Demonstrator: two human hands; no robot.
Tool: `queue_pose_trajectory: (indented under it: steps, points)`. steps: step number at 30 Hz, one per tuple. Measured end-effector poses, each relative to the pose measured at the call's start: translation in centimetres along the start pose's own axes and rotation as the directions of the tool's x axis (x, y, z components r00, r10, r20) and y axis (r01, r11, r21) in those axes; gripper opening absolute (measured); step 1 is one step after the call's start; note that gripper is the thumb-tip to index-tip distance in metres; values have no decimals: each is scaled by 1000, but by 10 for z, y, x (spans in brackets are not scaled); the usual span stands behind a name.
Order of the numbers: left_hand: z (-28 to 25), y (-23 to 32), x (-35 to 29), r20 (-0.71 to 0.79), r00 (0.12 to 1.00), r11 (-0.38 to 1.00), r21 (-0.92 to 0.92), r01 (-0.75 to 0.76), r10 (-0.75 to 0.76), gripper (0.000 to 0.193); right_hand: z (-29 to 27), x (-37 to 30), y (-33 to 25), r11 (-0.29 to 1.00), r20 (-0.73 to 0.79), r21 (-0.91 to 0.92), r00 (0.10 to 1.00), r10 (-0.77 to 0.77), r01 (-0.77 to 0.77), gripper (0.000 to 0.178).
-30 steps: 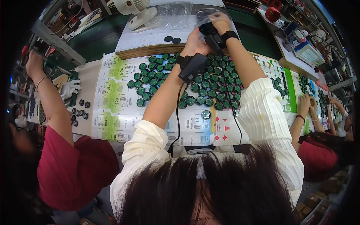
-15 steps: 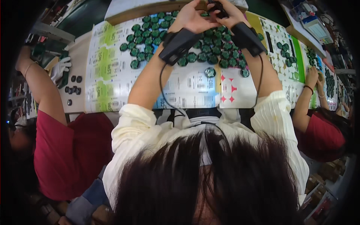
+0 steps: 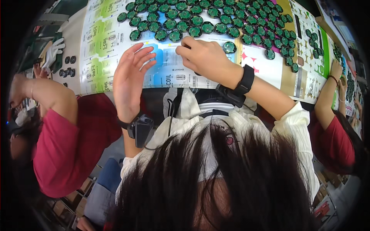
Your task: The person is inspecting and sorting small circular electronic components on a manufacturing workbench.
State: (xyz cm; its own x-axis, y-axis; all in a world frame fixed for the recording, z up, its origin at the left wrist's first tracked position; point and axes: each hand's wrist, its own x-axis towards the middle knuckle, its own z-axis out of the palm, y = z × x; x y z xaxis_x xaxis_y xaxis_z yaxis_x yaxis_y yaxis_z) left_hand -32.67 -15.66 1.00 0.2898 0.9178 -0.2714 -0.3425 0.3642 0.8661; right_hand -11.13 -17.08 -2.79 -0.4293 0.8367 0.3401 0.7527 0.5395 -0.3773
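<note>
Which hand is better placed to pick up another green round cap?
Probably right: the right hand rests curled on the printed sheet, close to a green cap. The left hand is raised, open, farther away.

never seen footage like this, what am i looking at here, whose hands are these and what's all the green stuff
This is one picture from a wide, curved-lens camera worn on a person's head, looking down; the dark hair at the bottom is theirs. Their left hand is raised and open, holding nothing. Their right hand is closed, knuckles up, on the printed sheets covering the table; what it holds is hidden. Both wrists wear black strapped devices. The green stuff is rows of small round green caps. Co-workers in red sleeves sit on either side.
</note>
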Motion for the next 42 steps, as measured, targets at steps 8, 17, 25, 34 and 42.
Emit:
queue_pose_trajectory:
  steps: [8, 17, 25, 34, 42]
  points:
    - [28, 4, 14, 63, 988, 932, 327, -155, 143, 24, -16, -7, 12, 995, -119, 61, 990, -74, 82, 33]
    - [47, 7, 47, 222, 934, 545, 764, -345, 280, 12, -60, -41, 37, 947, -62, 176, 957, 283, -269, 22]
    - [68, 8, 37, 404, 883, 96, 895, -435, 237, 10, -37, -23, 33, 971, -68, -5, 969, 237, -238, 35]
    - [46, -26, -2, 669, 563, 409, 743, -530, -486, 21, -29, -20, 42, 968, -46, 4, 967, 252, -252, 28]
    - [48, -24, 3, 641, 623, 560, 744, -364, -447, 35, -57, -19, 45, 907, -93, 320, 943, 319, -275, 13]
